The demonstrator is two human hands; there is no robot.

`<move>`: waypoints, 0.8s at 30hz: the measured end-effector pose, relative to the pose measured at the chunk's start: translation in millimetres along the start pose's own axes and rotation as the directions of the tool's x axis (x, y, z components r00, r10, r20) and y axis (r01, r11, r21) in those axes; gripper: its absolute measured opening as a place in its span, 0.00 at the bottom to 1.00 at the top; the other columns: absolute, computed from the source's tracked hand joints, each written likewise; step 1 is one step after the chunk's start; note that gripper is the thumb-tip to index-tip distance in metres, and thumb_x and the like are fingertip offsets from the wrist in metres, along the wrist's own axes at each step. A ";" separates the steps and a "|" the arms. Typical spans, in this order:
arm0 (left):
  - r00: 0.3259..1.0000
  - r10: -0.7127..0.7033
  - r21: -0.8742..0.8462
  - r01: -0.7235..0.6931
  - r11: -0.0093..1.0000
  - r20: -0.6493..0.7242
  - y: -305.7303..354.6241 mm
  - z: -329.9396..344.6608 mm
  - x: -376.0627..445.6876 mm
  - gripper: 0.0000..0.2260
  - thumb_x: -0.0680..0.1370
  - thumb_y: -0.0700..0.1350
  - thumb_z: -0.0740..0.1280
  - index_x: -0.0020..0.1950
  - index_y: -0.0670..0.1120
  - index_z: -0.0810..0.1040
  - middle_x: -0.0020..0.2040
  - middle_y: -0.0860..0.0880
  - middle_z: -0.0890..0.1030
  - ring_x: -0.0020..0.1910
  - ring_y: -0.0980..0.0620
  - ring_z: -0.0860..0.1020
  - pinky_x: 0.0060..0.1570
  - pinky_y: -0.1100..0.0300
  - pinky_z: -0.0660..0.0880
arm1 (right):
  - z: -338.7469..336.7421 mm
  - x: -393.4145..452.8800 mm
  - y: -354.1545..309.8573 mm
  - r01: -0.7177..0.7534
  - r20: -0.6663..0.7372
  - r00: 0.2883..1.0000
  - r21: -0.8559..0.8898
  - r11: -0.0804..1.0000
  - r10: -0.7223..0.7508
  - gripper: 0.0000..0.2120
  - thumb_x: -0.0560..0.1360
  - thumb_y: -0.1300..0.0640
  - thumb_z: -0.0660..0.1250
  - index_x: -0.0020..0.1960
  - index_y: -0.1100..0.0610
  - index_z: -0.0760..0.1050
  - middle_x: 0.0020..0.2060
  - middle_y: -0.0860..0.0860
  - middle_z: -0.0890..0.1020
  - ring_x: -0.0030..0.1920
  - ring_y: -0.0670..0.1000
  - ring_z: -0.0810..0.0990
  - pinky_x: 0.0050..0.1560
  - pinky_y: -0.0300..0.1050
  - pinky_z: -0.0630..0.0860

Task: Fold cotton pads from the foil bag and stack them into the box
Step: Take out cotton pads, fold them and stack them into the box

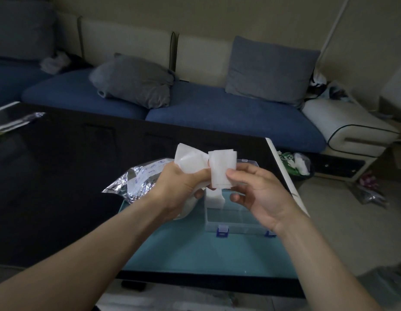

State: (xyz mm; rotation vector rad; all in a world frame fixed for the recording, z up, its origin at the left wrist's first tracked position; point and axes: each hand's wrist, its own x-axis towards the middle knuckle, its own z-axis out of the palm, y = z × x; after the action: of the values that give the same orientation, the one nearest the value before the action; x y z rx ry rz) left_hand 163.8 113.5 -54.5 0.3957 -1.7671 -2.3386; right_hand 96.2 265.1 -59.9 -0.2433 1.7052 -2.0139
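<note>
- Cotton pads are up in the air between both hands, right above the box – one flat stack of them facing the camera, with another crumpled white piece flaring up to its left.
- Right hand pinches the flat stack, thumb on its front.
- Left hand is clamped around the crumpled piece, fingers curled.
- The box is clear plastic with blue latches and sits open on a teal mat; a few folded pads stand in its left end.
- Foil bag lies crinkled on the dark surface, just left of the hands.
- Behind it all – a blue sofa with grey cushions.
</note>
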 end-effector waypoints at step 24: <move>0.985 0.018 0.232 -0.058 0.971 0.171 -14.1 -9.9 6.1 0.03 0.76 0.33 0.70 0.48 0.34 0.80 0.32 0.43 0.82 0.25 0.53 0.78 0.26 0.62 0.75 | -3.1 -1.1 4.4 0.006 0.121 0.993 -0.145 0.989 0.012 0.13 0.72 0.64 0.74 0.56 0.62 0.80 0.43 0.54 0.85 0.40 0.50 0.82 0.36 0.40 0.76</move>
State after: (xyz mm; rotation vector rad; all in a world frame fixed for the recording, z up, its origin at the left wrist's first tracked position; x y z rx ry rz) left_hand 161.3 106.5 -71.3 0.1993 -2.1210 -2.1990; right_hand 96.9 267.9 -64.6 -0.4037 1.7748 -1.8351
